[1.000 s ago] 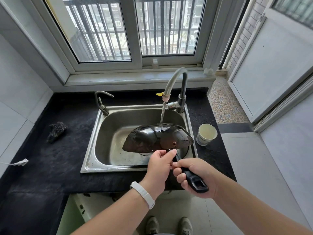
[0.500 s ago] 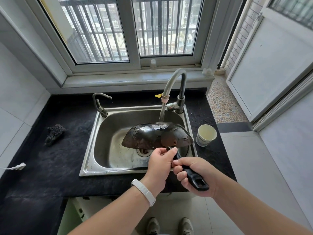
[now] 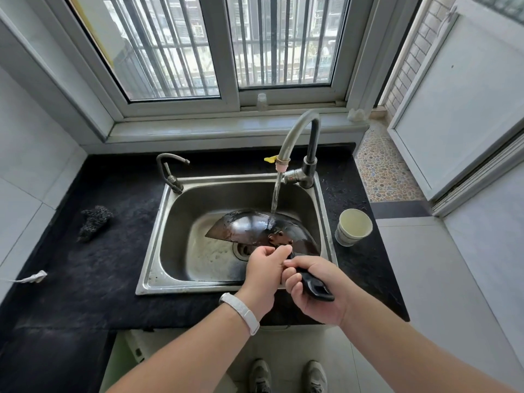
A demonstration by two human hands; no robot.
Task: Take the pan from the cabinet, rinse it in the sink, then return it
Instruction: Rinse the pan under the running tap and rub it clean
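Both of your hands are on the pan's black handle in the head view. Your right hand wraps the near end in a full fist, with the fingers curled round it, and its forearm reaches in from the near right. Your left hand is closed just beside it on the far part of the handle, where the handle meets the pan. Its knuckles are up and its thumb lies forward toward the rivets; the undersides of its fingers are hidden. A white wristband sits on that wrist, and the forearm reaches in from the near left.

The pan hangs above the sink, over the right half of the basin. It is tilted steeply, with its dark curved surface facing you. A stream of water from the tall faucet lands on the pan's far edge.

On the black counter, a paper cup stands just right of the sink. A dark scrubber lies well to the left.
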